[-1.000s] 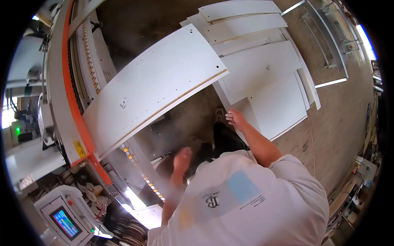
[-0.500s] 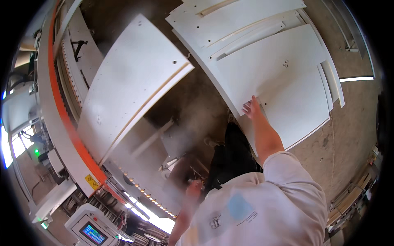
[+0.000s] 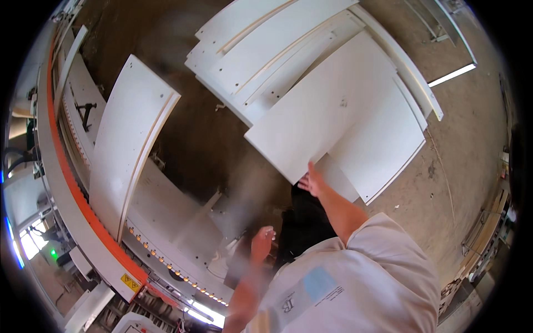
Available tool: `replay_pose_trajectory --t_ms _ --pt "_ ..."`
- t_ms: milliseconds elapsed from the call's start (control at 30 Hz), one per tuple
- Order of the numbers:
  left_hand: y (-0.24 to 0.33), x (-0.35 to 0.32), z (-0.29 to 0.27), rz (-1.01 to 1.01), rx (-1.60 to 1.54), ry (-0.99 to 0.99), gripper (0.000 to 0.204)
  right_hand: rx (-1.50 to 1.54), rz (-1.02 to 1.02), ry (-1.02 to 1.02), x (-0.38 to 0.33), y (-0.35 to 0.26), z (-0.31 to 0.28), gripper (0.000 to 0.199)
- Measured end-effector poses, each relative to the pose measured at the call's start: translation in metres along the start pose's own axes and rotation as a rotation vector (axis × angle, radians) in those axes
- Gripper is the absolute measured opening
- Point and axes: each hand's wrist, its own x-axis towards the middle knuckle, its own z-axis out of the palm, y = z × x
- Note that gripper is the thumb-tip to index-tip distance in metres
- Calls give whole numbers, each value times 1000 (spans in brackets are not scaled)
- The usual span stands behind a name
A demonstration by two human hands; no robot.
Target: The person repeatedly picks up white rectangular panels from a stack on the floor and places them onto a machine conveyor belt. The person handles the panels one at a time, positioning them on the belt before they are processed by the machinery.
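Note:
At its near corner, my right hand [image 3: 312, 180] grips a large white board [image 3: 325, 105], thumb on top and fingers at the edge. This board lies askew on a stack of white boards [image 3: 383, 150], its left corner jutting past the stack's side. My left hand [image 3: 262, 244] hangs low beside my dark trousers, fingers curled in, with nothing seen in it. Left of it, another white board [image 3: 130, 122] with a brown groove along one edge rests against the orange-striped machine [image 3: 75, 191].
More grooved white boards [image 3: 266, 55] with small holes lie at the stack's far side. Along the machine's near side runs a row of small rollers [image 3: 166, 263]. A metal-edged frame [image 3: 452, 75] stands at the far right, and timber [image 3: 483, 233] lies at the right rim.
The top board has slid left and turned on the stack, with my right hand on its corner. My left hand has risen slightly. The board at the machine sits farther left in view.

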Motion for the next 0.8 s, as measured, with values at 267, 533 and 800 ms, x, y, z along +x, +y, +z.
replay_pose_trajectory --t_ms 267,533,800 --pt "69 62 9 -189 -706 70 45 -172 129 -440 -125 82 15 69" --pt "14 -17 -5 -26 -828 341 37 -82 -10 -65 -104 68 -36 59" --pt "-6 -103 -51 -129 -644 801 39 247 -135 99 -85 9 -69 38"
